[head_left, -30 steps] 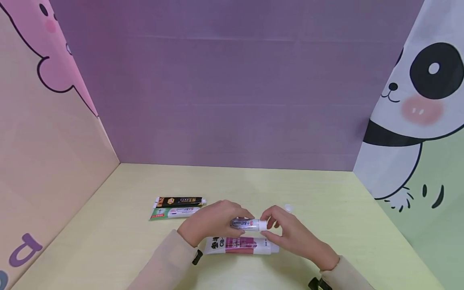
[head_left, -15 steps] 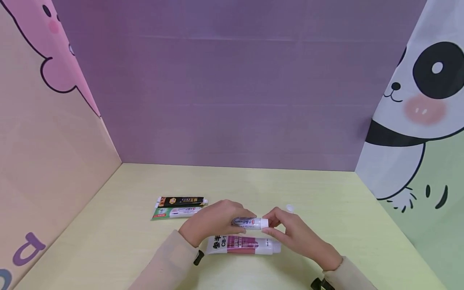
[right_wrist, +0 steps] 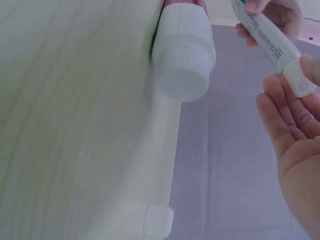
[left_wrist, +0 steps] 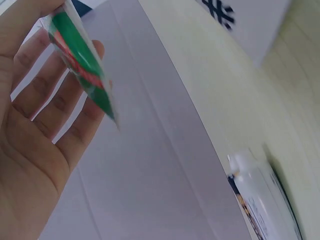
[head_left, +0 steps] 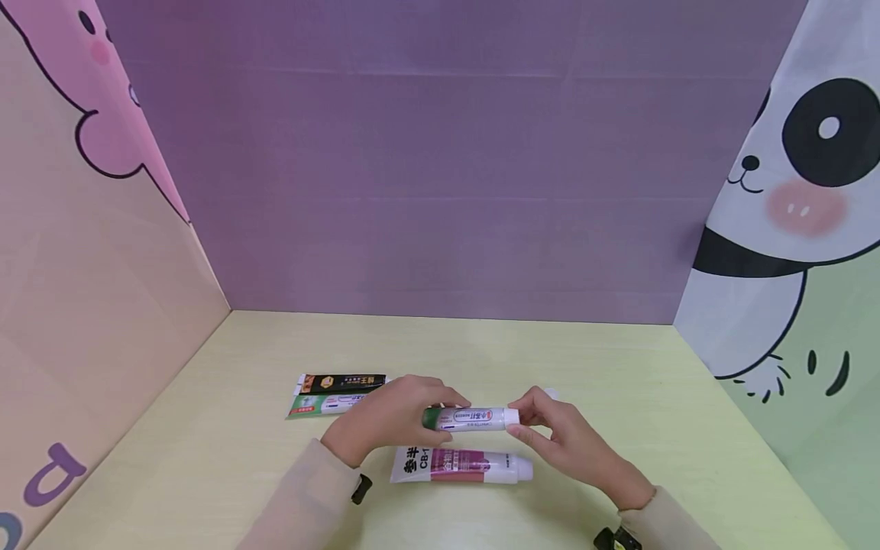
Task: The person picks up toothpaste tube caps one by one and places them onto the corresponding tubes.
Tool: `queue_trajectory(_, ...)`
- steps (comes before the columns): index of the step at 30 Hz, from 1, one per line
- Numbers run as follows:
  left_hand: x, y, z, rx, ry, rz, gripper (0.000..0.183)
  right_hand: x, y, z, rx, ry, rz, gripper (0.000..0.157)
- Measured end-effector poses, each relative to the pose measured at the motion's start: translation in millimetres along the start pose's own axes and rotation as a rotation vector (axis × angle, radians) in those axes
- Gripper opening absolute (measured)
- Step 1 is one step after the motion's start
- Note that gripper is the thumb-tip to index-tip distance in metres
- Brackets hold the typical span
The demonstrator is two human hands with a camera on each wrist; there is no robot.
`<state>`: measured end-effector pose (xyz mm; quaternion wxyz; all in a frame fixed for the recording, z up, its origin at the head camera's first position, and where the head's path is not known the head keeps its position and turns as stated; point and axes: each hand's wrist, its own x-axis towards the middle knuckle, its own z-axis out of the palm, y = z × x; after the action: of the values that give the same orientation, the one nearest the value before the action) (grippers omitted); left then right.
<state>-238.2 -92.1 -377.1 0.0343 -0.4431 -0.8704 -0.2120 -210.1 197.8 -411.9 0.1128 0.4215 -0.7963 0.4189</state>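
Two hands are sharing one small white tube (head_left: 474, 418), and I am holding it lengthwise between them, raised off the table (head_left: 206, 473). My left hand (head_left: 392, 416) is pinching the green tail end (left_wrist: 75, 45), its other fingers standing loosely apart from one another. At the opposite end my right hand (head_left: 565, 437) is gripping the white cap (head_left: 512, 417) between thumb and fingertips.

I am judging the step in hand to be the work at that cap: my left side is steadying the body while my right side is handling the closure. Whether I am tightening, loosening or merely steadying it, I am not able to tell. As I am reading it, the next move is calling for a firm hold at the tail, no squeezing of the soft middle, and fingertips turning in line with the tube.

On the near side of my grip, a larger pink-and-white tube (head_left: 461, 466) is lying with its capped end pointing rightward. Beyond my left hand, farther left, a black tube (head_left: 344, 383) and a green-and-white tube (head_left: 330, 403) are lying side by side. Just past my right hand a loose cap (right_wrist: 158, 221) is resting; which tube it is fitting, I am not able to say.
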Motion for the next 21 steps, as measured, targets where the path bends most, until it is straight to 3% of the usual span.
queue_trajectory(10,-19.0,-15.3,-9.9,-0.005,0.056,-0.029,0.039,-4.4,1.1,-9.6,0.03,0.032,0.007,0.023)
queue_trajectory(21,-20.1,-18.9,-7.7,0.011,0.049,-0.005,0.04,-6.8,5.5,-10.0,-0.035,0.042,0.124,0.02)
